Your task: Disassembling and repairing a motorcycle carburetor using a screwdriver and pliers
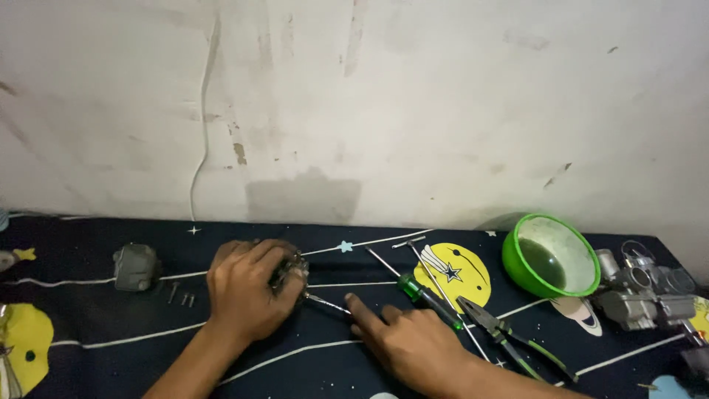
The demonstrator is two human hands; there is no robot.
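Surface: dark navy cloth printed with stars, planets and white orbit lines [88, 347], spread flat against the wall.
Room: stained, scuffed whitish wall [413, 96] with a thin white cable [201, 148] hanging down it.
Left hand: left hand [247, 288] cupped over a small grey metal engine part [292, 267], fingers curled shut around it.
Right hand: right hand [410, 341] lies on the cloth, fingers pressed onto the slim metal-shafted tool [329, 303]; whether they pinch it, I cannot tell.
Tool axis: roughly left to right, tip pointing left into the engine part, between the two hands.
Nearby: green-handled screwdriver [425, 295], green-gripped pliers [509, 340], green plastic bowl of dark liquid [550, 258], grey carburettor parts [639, 292], grey boxy part [136, 267].
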